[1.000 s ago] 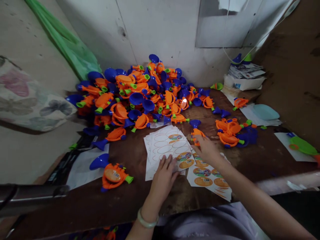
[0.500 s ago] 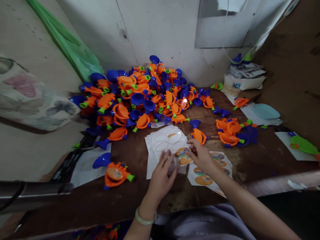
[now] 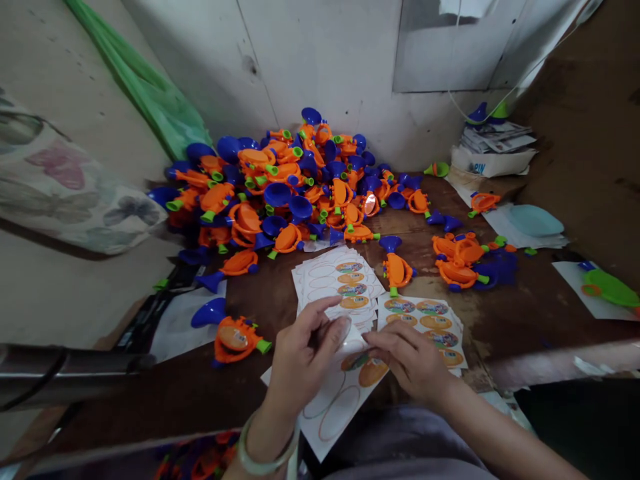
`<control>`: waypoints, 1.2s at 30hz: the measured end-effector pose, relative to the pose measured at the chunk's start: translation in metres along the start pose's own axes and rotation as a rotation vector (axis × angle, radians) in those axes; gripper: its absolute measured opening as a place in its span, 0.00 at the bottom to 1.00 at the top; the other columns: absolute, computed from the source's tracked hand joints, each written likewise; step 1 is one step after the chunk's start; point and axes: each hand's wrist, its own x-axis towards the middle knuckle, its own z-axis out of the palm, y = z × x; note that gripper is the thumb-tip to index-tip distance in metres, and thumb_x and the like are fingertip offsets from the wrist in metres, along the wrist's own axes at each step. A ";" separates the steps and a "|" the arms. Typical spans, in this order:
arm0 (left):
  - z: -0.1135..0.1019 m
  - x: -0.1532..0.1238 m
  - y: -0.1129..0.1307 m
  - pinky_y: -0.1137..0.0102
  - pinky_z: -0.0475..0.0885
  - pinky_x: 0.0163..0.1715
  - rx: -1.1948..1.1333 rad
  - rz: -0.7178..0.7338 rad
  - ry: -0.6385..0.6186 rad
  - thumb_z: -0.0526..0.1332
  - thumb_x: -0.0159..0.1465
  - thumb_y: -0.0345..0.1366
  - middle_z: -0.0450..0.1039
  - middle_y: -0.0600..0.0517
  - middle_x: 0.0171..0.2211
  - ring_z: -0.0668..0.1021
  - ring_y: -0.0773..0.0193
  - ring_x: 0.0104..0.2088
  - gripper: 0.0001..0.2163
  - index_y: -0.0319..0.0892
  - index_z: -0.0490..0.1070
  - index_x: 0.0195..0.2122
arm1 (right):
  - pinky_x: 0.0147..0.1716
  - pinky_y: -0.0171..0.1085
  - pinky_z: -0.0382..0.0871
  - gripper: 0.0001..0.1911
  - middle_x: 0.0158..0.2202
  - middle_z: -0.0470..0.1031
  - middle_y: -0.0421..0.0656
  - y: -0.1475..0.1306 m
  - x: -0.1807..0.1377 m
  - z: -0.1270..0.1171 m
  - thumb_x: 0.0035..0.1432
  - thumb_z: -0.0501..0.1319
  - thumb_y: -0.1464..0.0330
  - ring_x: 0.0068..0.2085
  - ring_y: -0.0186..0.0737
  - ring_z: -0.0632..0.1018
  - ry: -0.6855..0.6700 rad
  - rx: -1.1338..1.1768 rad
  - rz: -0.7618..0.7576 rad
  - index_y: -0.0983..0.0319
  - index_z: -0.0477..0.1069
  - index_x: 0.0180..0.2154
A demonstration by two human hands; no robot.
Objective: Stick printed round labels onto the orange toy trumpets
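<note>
A sticker sheet [image 3: 327, 397] is tilted close to the table's front edge, its upper part bent between my hands. Two orange oval stickers are visible on it, beside bare oval outlines. My left hand [image 3: 303, 357], with a pale bangle at the wrist, grips the sheet's top between thumb and fingers. On the other side, my right hand [image 3: 413, 360] pinches the bent edge with its fingertips. Just beyond lies a stack of mostly used sticker sheets [image 3: 314, 272]. Fuller sticker sheets [image 3: 436, 321] rest behind my right hand. An orange toy trumpet [image 3: 234, 339] with an oval sticker lies to the left.
A large heap of orange and blue toy trumpets [image 3: 280, 180] covers the table's back. One trumpet [image 3: 399, 270] lies beyond the sheets; several loose parts [image 3: 460, 260] are to its right. A metal tube [image 3: 75, 370] juts in at left. A blue dish [image 3: 537, 220] stands far right.
Both hands have come nearer to me, and a sticker sheet is now lifted off the stack and bent. The stack's top now shows a column of orange stickers.
</note>
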 end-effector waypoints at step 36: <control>0.001 0.010 0.006 0.71 0.62 0.22 0.098 -0.116 0.253 0.62 0.69 0.40 0.65 0.60 0.20 0.67 0.65 0.20 0.09 0.44 0.79 0.43 | 0.48 0.46 0.87 0.42 0.66 0.71 0.50 0.001 -0.006 -0.003 0.72 0.64 0.72 0.54 0.47 0.83 0.072 0.046 0.013 0.40 0.51 0.78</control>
